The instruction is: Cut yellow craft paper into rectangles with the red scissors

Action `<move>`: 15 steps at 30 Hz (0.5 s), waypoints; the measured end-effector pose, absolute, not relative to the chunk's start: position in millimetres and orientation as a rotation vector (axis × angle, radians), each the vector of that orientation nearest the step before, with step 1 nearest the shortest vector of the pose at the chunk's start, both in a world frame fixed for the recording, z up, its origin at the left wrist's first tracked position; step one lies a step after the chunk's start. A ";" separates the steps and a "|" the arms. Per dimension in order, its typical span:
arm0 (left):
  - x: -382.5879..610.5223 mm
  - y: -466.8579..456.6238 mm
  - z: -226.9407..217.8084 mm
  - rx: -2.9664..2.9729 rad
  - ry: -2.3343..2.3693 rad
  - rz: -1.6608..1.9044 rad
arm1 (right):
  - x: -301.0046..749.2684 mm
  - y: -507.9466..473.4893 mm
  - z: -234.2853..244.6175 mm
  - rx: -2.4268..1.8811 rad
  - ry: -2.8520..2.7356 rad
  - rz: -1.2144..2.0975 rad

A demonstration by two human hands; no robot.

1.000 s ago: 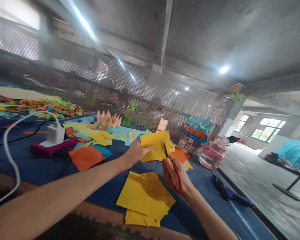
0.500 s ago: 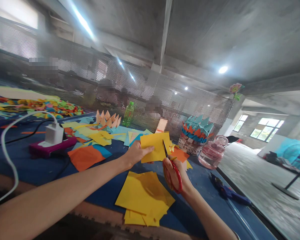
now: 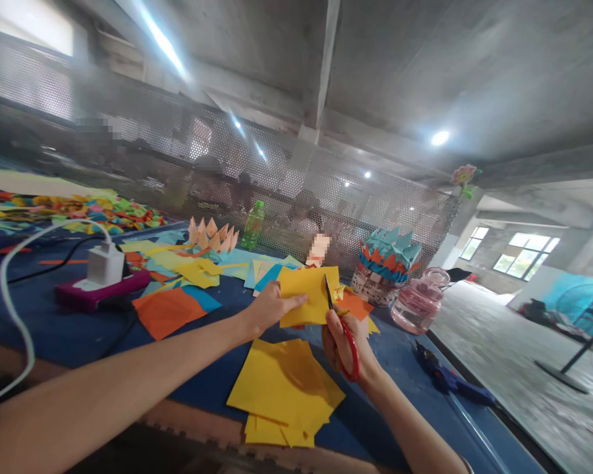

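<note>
Between the thumb and fingers of my left hand is a yellow paper sheet, held up above the table. My right hand is closed around the red handles of a pair of scissors. The dark blade lies across the sheet near its right edge, pointing up and away from me. Below the hands, a loose stack of yellow paper rests on the table's near side. An orange sheet and small yellow scraps lie behind my right hand.
A blue glue gun lies at the right table edge. Beyond my right hand stand a pink clear jar and a basket with folded paper points. On the left are a purple power strip, a white cable and coloured paper.
The yellow sheet has shifted slightly down and right, and its angle to the scissors has changed a little. Both hands keep their hold.
</note>
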State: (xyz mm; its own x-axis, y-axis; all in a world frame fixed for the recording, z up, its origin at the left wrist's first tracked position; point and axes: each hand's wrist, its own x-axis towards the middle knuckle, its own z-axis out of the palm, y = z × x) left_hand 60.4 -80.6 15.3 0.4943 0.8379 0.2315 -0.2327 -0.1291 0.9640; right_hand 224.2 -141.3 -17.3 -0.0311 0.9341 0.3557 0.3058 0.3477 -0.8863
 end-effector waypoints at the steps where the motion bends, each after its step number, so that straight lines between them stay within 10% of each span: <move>1: 60.5 -80.6 14.7 1.411 0.562 1.008 | 223.8 -141.4 -17.6 -1.154 -1.551 0.765; 15: 60.6 -81.9 16.0 1.406 0.542 0.991 | 227.5 -136.9 -26.2 -1.210 -1.534 0.620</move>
State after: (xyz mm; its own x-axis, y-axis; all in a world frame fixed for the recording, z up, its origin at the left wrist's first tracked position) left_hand 60.6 -81.9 16.0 0.5174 0.8229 0.2348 -0.2468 -0.1192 0.9617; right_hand 227.5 -136.9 -26.2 0.0485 0.9138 0.4031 0.3767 0.3571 -0.8547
